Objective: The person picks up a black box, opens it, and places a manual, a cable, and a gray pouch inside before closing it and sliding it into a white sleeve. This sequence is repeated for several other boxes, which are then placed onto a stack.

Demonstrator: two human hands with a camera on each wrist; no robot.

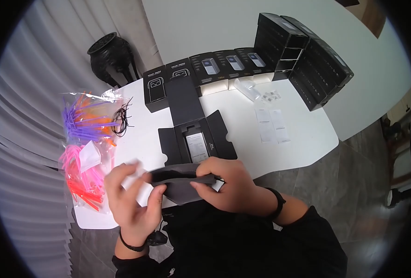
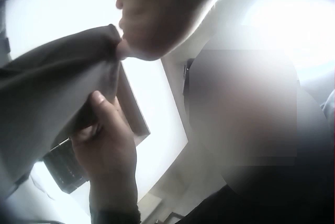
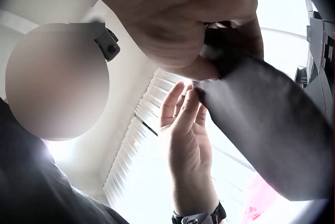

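Observation:
A dark grey soft pouch (image 1: 182, 191) is held between both hands just in front of my body, its mouth parted in the head view. My right hand (image 1: 228, 183) grips one end, thumb on the near side and fingers behind. At the opposite corner, my left hand (image 1: 133, 197) pinches the edge between thumb and index finger, the other fingers spread loosely. The left wrist view shows the right thumb (image 2: 99, 98) lying along the pouch. Beyond the hands lies an opened black box (image 1: 185, 99), its flaps out, with a white printed piece (image 1: 197, 147) inside.
Bags of purple and orange sticks (image 1: 89, 118) and pink and red ones (image 1: 87, 176) lie left, beside black cords (image 1: 121, 120). Black boxes (image 1: 210, 69) line the back; more are stacked (image 1: 321, 65) at right. White sheets (image 1: 272, 126) and clear plastic (image 1: 248, 90) lie nearby.

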